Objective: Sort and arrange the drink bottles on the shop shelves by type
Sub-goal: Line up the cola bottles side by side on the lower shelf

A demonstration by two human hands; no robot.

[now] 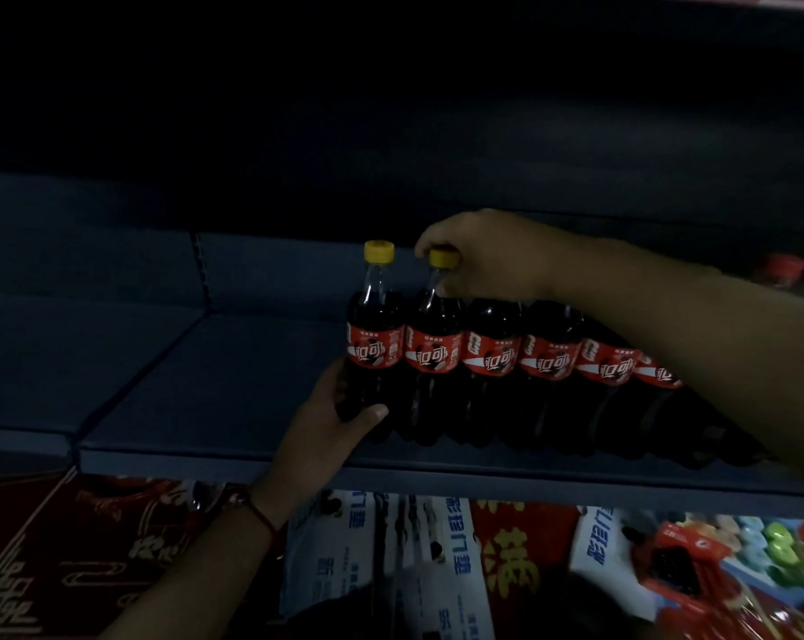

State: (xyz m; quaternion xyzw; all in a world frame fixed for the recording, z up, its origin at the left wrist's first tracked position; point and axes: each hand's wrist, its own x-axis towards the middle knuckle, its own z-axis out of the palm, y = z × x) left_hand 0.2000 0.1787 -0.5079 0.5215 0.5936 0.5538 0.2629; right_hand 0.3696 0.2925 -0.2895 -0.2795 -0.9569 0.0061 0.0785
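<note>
Six dark cola bottles of clear plastic with red wrap labels (pixel 492 358) stand upright in one row along the front edge of the grey shop shelf (pixel 215 459), each touching its neighbour. The leftmost bottle (pixel 375 348) and the second bottle (pixel 432 353) show yellow screw caps. The remaining caps are hidden.

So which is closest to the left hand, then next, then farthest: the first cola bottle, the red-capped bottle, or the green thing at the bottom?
1. First cola bottle, row's left end: the left hand grips its base.
2. Green thing, lower shelf, bottom right.
3. Red-capped bottle, far right, behind the right forearm; farthest.
</note>
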